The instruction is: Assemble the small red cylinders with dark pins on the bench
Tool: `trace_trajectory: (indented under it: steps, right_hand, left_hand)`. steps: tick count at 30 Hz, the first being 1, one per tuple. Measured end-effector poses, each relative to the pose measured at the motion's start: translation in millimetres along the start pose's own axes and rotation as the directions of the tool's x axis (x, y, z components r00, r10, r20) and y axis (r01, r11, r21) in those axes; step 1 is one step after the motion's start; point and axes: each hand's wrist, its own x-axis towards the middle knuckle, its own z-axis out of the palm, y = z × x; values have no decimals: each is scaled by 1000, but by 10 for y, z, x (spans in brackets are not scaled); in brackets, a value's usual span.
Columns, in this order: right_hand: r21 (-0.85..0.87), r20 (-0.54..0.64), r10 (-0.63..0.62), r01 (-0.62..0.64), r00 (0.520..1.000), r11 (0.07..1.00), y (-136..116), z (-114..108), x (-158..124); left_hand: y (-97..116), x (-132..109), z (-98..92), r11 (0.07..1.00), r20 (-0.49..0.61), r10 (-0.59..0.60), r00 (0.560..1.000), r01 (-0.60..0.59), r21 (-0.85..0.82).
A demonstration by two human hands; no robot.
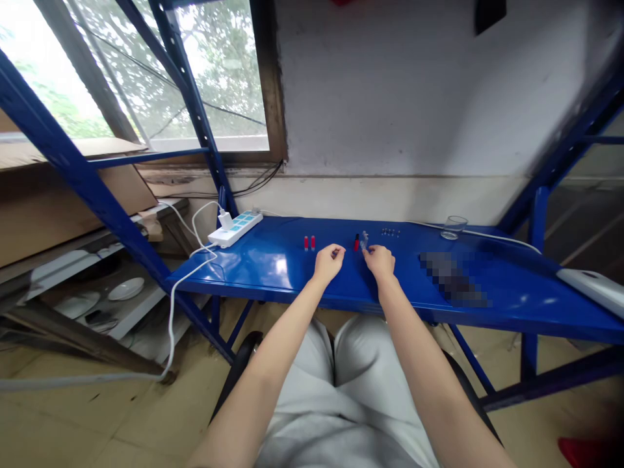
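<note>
My left hand (329, 261) is closed in a pinch above the blue table (258, 260); a small dark bit shows between its fingers, too small to name. Just to its right, my right hand (381, 261) has thumb and forefinger bent together at the near edge of some small clear pieces (364, 238). What its fingertips hold, if anything, is hidden. A small upright red-and-black tube (356, 242) stands left of those pieces. Two small red-topped pieces with clear lower ends (309, 243) stand side by side, left of and beyond my left hand.
Several tiny pieces (390, 232) lie in rows toward the back. A clear glass (454, 227) stands at the back right, and a blurred dark object (451, 278) lies nearer. A white power strip (236, 229) with its cable sits at the left end. Blue metal posts (197, 110) frame the table.
</note>
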Motion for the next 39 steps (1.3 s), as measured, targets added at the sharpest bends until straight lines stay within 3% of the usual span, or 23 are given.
trace_trajectory:
  steps: [3, 5, 9, 12, 14, 17, 22, 28, 39]
  right_hand:
    - [66, -119, -20, 28, 993, 997, -7, -31, -58]
    - [114, -239, -80, 110, 968, 987, -16, -43, -86]
    - [179, -389, -245, 334, 888, 925, -53, -36, -125]
    - [206, -409, -314, 422, 857, 883, -88, -18, -154]
    - [215, -399, -337, 444, 853, 870, -104, -8, -171]
    - [229, -391, -357, 466, 848, 855, -109, 1, -185]
    - [236, -408, -384, 502, 828, 832, -97, 9, -183]
    - [243, -378, -391, 498, 839, 833, -96, 4, -188]
    - [267, -382, -393, 507, 837, 820, -96, 12, -179]
  left_hand:
    - [119, 79, -112, 968, -14, 180, 984, -174, 181]
    - [216, 228, -263, 926, -3, 229, 973, -217, 310]
    - [344, 649, -634, 782, 141, 194, 971, -240, 575]
    - [294, 874, -829, 632, 354, 84, 932, -324, 704]
    - [196, 925, -885, 555, 416, -16, 909, -338, 760]
    - [14, 889, -887, 478, 453, -43, 890, -380, 792]
    - [-176, 764, -840, 420, 469, 85, 879, -459, 783]
    - [-192, 703, -824, 462, 486, 150, 861, -495, 736]
    - [-232, 688, -751, 410, 543, 182, 820, -566, 716]
